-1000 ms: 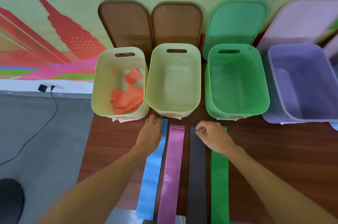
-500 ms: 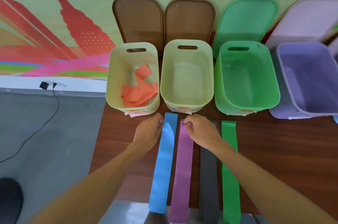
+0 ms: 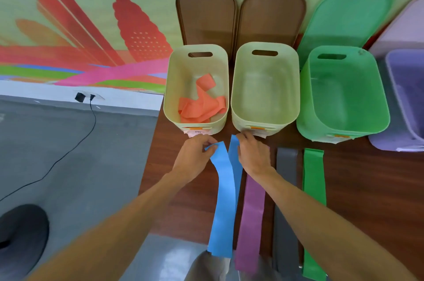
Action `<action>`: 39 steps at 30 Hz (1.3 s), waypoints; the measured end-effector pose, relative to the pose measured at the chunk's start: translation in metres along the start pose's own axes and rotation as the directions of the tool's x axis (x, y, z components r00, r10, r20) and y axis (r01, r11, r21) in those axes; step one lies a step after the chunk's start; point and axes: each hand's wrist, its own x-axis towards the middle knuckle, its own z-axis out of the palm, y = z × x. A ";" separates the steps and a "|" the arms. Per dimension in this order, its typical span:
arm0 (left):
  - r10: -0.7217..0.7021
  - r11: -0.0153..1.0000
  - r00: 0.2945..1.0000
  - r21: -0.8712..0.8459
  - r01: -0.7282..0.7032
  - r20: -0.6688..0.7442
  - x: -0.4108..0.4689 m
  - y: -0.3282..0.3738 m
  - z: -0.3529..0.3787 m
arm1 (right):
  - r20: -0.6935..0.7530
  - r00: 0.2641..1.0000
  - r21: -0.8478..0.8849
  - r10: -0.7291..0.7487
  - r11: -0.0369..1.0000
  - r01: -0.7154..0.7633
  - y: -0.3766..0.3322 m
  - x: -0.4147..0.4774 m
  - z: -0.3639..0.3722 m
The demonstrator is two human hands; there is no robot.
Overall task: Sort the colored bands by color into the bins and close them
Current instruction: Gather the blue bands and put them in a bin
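Far left: grey floor (image 3: pixel 68 154), with a black cable (image 3: pixel 93 120) coming off a wall plug (image 3: pixel 79 97).

Upper middle: left cream bin (image 3: pixel 176 87) with crumpled orange bands (image 3: pixel 202 103) inside. A brown lid (image 3: pixel 206 14) leans on the wall behind it.

Just below that bin: left hand (image 3: pixel 192 156), fingers (image 3: pixel 206 141) curled, pinching one top end of the blue band (image 3: pixel 223 200). The band splits in two at its top. Right hand (image 3: pixel 254 156) has the other end, fingers (image 3: pixel 245 137) bent round its edge, just under the second cream bin (image 3: pixel 263 87). A second brown lid (image 3: pixel 271 14) stands behind that bin.

The blue band runs down the counter (image 3: pixel 367 188) and hangs past the near edge.

To its right, lying lengthwise side by side:
- purple band (image 3: pixel 251 223), top hidden under the right wrist
- grey band (image 3: pixel 285 211)
- green band (image 3: pixel 314 188)

Upper right: green bin (image 3: pixel 344 97) with a green lid (image 3: pixel 344 18) behind it.

Right edge: lilac bin (image 3: pixel 406 97), cut off, with a lilac lid (image 3: pixel 403 28) behind it.
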 end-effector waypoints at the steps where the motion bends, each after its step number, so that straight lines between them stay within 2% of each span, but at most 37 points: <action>1: 0.005 1.000 1.000 -0.004 -0.005 -0.002 -0.001 0.001 -0.002 | -0.029 1.000 -0.001 0.007 1.000 -0.007 0.000 0.000 0.000; 4: 0.013 0.999 0.999 -0.030 -0.014 -0.034 -0.003 0.003 -0.007 | -0.096 0.995 -0.013 0.019 1.000 -0.021 -0.003 0.001 0.001; 8: 0.030 0.998 0.999 -0.046 -0.031 -0.036 -0.004 0.008 -0.014 | -0.106 0.994 -0.019 0.009 1.000 -0.011 -0.007 -0.003 0.001; 12: 0.055 0.994 0.998 -0.092 -0.058 -0.034 -0.006 0.017 -0.023 | -0.285 0.949 0.108 -0.137 0.979 0.174 -0.006 -0.018 -0.019; 14: 0.026 0.983 0.997 -0.180 -0.038 -0.068 -0.005 0.028 -0.026 | -0.330 0.917 0.107 -0.225 0.956 0.273 -0.001 -0.029 -0.039; 16: 0.017 0.962 0.997 -0.272 -0.038 -0.078 -0.004 0.047 -0.030 | -0.356 0.899 0.125 -0.253 0.941 0.315 0.005 -0.038 -0.060; 20: 0.155 0.936 0.986 -0.310 -0.167 -0.064 -0.010 0.087 -0.042 | -0.384 0.906 0.208 -0.179 0.939 0.274 0.018 -0.059 -0.098; 27: 0.378 0.880 0.925 -0.324 -0.347 0.037 -0.012 0.154 -0.070 | -0.440 0.894 0.150 -0.090 0.974 0.172 0.037 -0.099 -0.169; 31: 0.521 0.818 0.851 -0.322 -0.476 0.063 -0.011 0.204 -0.073 | -0.562 0.827 0.129 -0.002 0.988 0.090 0.054 -0.119 -0.213; 35: 0.589 0.782 0.805 -0.303 -0.544 0.075 -0.004 0.254 -0.064 | -0.565 0.796 0.342 0.216 0.940 -0.012 0.078 -0.130 -0.254; 37: 0.611 0.769 0.787 -0.301 -0.564 0.085 0.000 0.286 -0.054 | -0.617 0.727 0.428 0.302 0.904 -0.012 0.097 -0.137 -0.274; 39: 0.633 0.753 0.770 -0.300 -0.586 0.085 0.004 0.317 -0.041 | -0.673 0.663 0.442 0.329 0.897 0.003 0.119 -0.143 -0.292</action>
